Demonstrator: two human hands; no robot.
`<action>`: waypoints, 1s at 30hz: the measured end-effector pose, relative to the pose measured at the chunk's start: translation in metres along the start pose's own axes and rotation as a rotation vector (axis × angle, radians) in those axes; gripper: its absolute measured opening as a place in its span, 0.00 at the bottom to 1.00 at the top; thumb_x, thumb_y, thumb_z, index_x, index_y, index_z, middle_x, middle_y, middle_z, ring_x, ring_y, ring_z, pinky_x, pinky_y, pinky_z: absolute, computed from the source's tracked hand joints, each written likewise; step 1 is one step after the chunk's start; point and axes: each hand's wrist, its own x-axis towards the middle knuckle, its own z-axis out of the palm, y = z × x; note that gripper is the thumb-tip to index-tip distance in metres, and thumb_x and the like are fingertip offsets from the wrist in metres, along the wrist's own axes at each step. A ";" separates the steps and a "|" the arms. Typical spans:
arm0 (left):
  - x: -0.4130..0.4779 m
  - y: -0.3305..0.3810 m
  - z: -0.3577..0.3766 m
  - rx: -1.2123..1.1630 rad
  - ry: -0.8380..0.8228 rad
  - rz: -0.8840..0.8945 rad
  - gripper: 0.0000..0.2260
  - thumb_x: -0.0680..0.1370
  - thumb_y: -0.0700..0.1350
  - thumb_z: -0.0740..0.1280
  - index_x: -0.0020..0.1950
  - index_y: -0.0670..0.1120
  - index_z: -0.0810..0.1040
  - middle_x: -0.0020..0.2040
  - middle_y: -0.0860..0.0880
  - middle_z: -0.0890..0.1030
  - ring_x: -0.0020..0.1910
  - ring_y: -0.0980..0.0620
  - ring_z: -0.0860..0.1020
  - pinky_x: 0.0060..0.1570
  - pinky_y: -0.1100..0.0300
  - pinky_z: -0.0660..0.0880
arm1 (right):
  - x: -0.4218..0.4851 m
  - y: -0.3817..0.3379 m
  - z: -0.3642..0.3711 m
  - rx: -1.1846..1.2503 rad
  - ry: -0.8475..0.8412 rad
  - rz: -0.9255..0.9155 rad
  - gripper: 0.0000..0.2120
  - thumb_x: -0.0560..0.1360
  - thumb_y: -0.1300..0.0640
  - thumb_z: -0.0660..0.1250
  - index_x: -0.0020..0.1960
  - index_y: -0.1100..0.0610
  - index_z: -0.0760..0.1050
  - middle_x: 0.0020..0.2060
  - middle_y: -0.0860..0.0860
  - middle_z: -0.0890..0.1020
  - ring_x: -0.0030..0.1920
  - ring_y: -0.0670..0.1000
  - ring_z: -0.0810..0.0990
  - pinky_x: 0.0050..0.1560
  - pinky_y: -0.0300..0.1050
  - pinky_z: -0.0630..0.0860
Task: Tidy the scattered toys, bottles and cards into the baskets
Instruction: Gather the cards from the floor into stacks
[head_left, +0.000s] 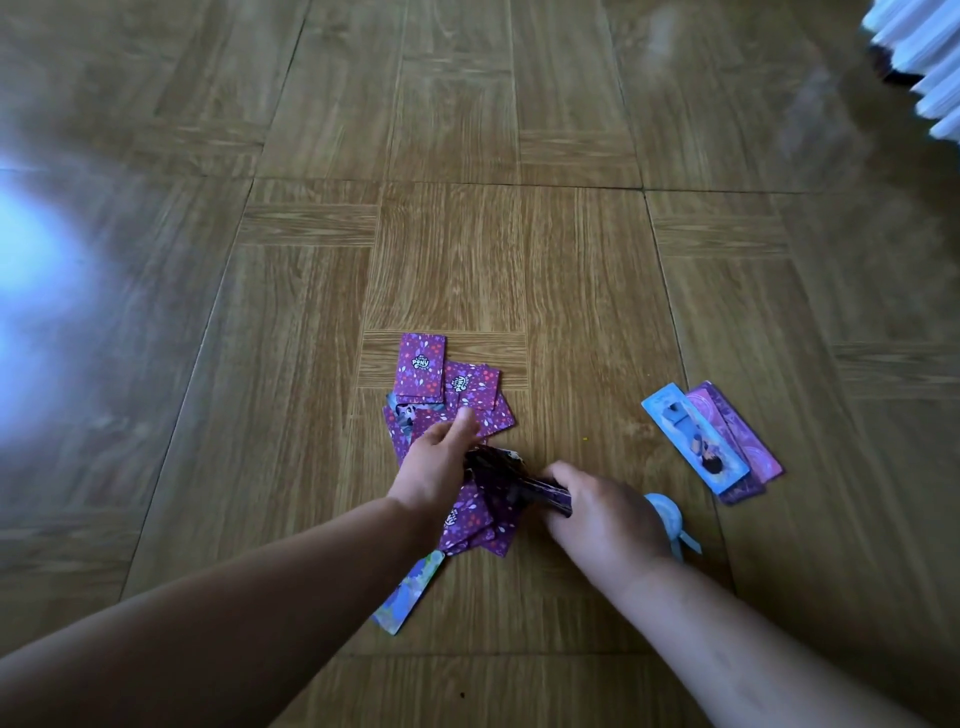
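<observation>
Several purple trading cards (422, 368) lie scattered on the wooden floor in the middle of the head view. My right hand (597, 512) grips a stack of gathered cards (511, 483) by its edge. My left hand (439, 457) reaches over the pile, its fingers touching a purple card and the stack's left end. More purple cards (475, 519) lie under both hands. A long pastel card (408, 592) pokes out below my left forearm.
Three long bookmark-like cards, a blue one (693, 444) on top of purple ones (737, 431), lie to the right. A light blue round toy (670, 519) sits behind my right wrist. A white pleated thing (924, 57) hangs at the top right. Bare wooden floor lies all around.
</observation>
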 end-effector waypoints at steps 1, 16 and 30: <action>-0.002 0.001 0.002 0.039 -0.026 0.036 0.29 0.69 0.69 0.67 0.59 0.49 0.79 0.53 0.48 0.83 0.53 0.51 0.81 0.59 0.53 0.76 | 0.000 -0.001 0.000 -0.019 -0.008 -0.012 0.12 0.76 0.51 0.64 0.59 0.46 0.73 0.48 0.47 0.83 0.52 0.53 0.80 0.45 0.45 0.73; -0.017 0.040 0.008 -0.203 -0.089 -0.055 0.32 0.68 0.68 0.68 0.58 0.43 0.75 0.42 0.46 0.81 0.37 0.52 0.81 0.38 0.57 0.78 | 0.003 -0.027 -0.018 0.504 0.099 0.075 0.13 0.68 0.48 0.75 0.50 0.45 0.75 0.38 0.44 0.84 0.39 0.46 0.80 0.38 0.39 0.72; -0.009 0.031 0.015 -0.223 0.187 -0.134 0.29 0.70 0.51 0.74 0.66 0.55 0.63 0.48 0.46 0.78 0.48 0.45 0.80 0.58 0.44 0.78 | 0.005 -0.049 -0.031 0.474 -0.107 0.109 0.23 0.69 0.52 0.75 0.62 0.49 0.74 0.49 0.47 0.83 0.48 0.48 0.81 0.41 0.38 0.72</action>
